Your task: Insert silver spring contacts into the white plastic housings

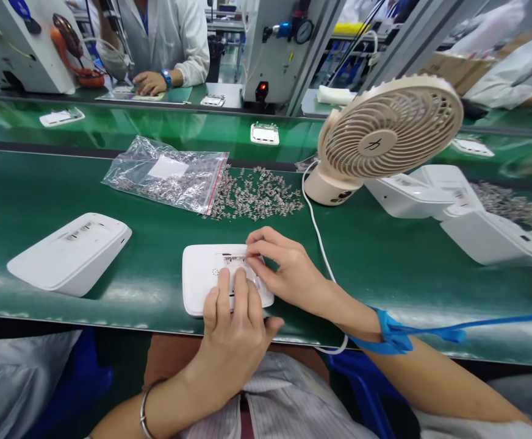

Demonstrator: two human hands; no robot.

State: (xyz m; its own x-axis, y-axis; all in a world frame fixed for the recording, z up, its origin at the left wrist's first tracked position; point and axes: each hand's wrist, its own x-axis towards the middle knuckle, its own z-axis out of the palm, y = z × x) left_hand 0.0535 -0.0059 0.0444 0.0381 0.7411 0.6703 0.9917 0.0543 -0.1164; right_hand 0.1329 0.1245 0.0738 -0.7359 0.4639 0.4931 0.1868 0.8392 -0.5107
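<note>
A white plastic device housing (pixel 197 277) lies on the green work surface before me, its slotted recess facing up. My left hand (pixel 236 332) rests on it with the fingers stretched out across the recess. At the recess's upper right edge, my right hand (pixel 288 265) has thumb and fingertips pinched together. What they hold, if anything, is too small or hidden to make out. Behind the housing is a loose pile of small metal pieces (pixel 261 195), spilling beside a clear zip bag (pixel 165 174) that contains more of them.
Another white housing (pixel 69 256) stands at left; several more (pixel 490 228) are at right. A beige fan (pixel 385 140) stands behind my right hand, its white cable (pixel 317 228) running to the front edge. A blue wrist strap (pixel 387 332) trails rightward. Across the line, a co-worker's hand (pixel 150 83) rests on a table.
</note>
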